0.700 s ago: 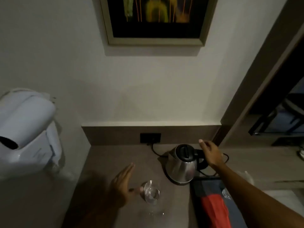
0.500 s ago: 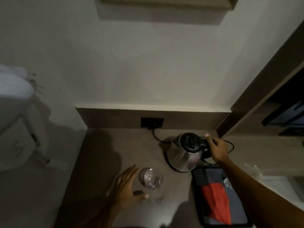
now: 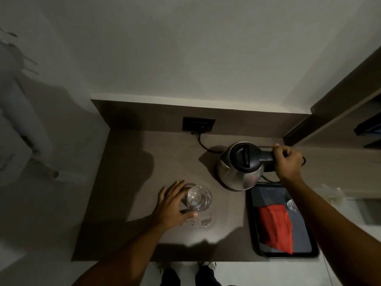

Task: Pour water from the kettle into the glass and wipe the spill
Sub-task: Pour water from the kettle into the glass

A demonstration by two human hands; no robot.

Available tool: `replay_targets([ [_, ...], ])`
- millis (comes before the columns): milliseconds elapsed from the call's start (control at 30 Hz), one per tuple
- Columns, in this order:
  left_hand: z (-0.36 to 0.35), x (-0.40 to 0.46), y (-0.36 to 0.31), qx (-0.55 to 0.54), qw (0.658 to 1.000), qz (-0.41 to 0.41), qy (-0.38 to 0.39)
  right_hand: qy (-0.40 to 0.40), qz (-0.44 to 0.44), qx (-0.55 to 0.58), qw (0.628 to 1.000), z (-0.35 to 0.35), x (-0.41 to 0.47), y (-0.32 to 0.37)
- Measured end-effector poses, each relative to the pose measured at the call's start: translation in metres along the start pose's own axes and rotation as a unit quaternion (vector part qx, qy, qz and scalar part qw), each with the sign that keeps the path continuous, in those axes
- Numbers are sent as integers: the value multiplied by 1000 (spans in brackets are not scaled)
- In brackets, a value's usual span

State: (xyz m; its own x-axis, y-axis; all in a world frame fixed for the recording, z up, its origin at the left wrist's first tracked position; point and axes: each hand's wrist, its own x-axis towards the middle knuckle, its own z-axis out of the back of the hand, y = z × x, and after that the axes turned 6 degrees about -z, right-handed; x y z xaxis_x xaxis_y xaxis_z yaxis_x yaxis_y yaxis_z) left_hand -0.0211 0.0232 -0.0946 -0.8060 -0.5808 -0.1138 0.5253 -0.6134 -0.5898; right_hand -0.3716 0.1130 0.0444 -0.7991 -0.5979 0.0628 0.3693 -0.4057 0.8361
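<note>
A steel kettle with a black lid stands upright on its base at the back right of the brown counter. My right hand is closed around its black handle. A clear stemmed glass stands near the counter's middle. My left hand wraps its left side, thumb at the stem; the fingers touch the bowl. A folded red cloth lies on a black tray at the front right.
A black wall socket sits behind the kettle, its cord running across the counter. A second small glass lies on the tray. A white appliance hangs on the left. A wooden shelf unit bounds the right.
My right hand has closed on the kettle handle. My left hand has come against the glass and curled round it. The camera has tilted down.
</note>
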Motion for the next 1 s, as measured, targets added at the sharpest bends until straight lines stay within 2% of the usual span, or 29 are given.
replay_targets([
  [133, 0, 3, 4, -10, 1000, -4, 5, 35, 97, -42, 994, 1, -7, 26],
  [267, -2, 3, 8, -4, 1000, -15, 2, 98, 203, -84, 971, -3, -22, 53],
  [500, -1, 5, 12, -6, 999, -34, 12, 92, 307, -188, 928, -16, -37, 72],
  [800, -5, 5, 18, 12, 999, -43, 5, 53, 393, -271, 877, -20, -52, 91],
  [1000, -6, 4, 19, 21, 999, -47, 5, 57, 419, -314, 850, -24, -58, 99],
])
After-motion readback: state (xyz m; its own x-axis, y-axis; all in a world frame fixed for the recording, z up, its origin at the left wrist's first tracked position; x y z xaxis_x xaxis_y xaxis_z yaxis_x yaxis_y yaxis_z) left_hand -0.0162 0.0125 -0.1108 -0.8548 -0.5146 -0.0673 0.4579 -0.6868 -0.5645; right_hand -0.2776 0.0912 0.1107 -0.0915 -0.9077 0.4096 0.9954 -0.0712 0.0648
